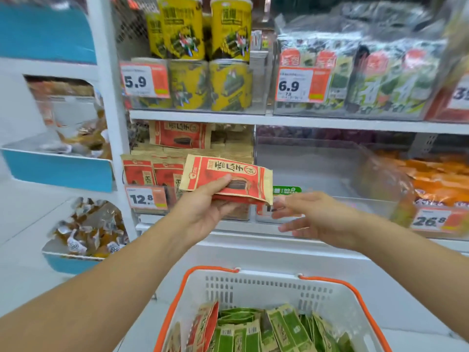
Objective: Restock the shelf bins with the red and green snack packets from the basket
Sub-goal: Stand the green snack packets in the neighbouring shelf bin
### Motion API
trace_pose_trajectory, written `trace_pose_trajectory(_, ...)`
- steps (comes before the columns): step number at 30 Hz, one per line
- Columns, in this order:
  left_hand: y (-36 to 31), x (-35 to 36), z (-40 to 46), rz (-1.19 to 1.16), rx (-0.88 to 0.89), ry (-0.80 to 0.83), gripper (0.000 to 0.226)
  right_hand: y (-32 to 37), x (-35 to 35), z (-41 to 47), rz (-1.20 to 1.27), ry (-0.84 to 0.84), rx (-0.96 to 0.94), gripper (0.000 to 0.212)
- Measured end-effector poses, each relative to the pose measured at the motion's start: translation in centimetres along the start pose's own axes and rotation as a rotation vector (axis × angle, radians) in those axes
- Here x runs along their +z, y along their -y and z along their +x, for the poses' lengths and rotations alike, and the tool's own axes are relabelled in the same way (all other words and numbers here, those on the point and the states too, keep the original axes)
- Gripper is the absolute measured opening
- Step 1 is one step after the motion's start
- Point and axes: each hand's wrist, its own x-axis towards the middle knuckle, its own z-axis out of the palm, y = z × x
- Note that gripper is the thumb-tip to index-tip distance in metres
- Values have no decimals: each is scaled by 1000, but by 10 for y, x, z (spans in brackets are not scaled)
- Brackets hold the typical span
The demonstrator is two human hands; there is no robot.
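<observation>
My left hand (pixel 205 207) grips a small stack of red snack packets (pixel 236 174) in front of the middle shelf, thumb on top. Behind it a clear bin (pixel 142 212) holds more red packets (pixel 152 171), standing upright and stacked. My right hand (pixel 312 214) hovers open with blurred fingers just right of the stack, before an empty clear bin (pixel 317 174) with a green label. Below, a white basket with orange handles (pixel 256 285) holds many green packets (pixel 256 331) and a few red ones (pixel 205 326).
The upper shelf carries yellow canisters (pixel 203 29) and seaweed packs (pixel 368 72) behind price tags. Orange packets (pixel 436 179) fill the bin at the right. Blue-edged bins of wrapped sweets (pixel 86 229) stand on the left rack.
</observation>
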Motion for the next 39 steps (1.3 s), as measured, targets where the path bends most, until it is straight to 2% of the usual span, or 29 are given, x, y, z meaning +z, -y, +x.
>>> trace_pose_trajectory(2, -12, -9, 2, -85, 5, -7, 35, -1, 9, 8, 180, 144, -58, 27)
trace_pose_trajectory(5, -22, -19, 3, -116, 12, -16, 48, 16, 31, 19, 273, 162, -132, 17)
trace_pose_trajectory(7, -29, -22, 5, -162, 46, -28, 54, 28, 48, 24, 315, 175, -135, 19)
trace_pose_trajectory(10, -46, -30, 17, -230, 118, -101, 36, 48, 68, 30, 449, 175, -141, 29)
trace_pose_trajectory(11, -52, -34, 20, -214, 123, -130, 31, 55, 73, 33, 426, 173, -173, 28)
trace_pose_trajectory(14, -68, -48, 26, -35, 100, -180, 27, 76, 81, 56, 134, 201, -245, 19)
trace_pose_trajectory(17, -87, -75, 39, 114, 159, -317, 25, 98, 86, 83, -86, 128, -255, 18)
trace_pose_trajectory(20, -117, -104, 57, 360, 190, -439, 25, 114, 85, 105, -125, 47, -297, 17)
trace_pose_trajectory(22, -135, -115, 71, 539, 179, -448, 19, 120, 88, 116, -161, 8, -299, 19)
trace_pose_trajectory(25, -152, -116, 89, 688, 242, -466, 7, 125, 98, 138, -209, -92, -340, 24)
trace_pose_trajectory(29, -151, -126, 116, 803, 362, -572, 10, 129, 107, 169, -399, -246, -439, 26)
trace_pose_trajectory(33, -150, -135, 134, 916, 512, -715, 21, 126, 111, 189, -423, -270, -512, 25)
trace_pose_trajectory(39, -149, -133, 147, 977, 599, -801, 25, 120, 105, 202, -512, -342, -625, 28)
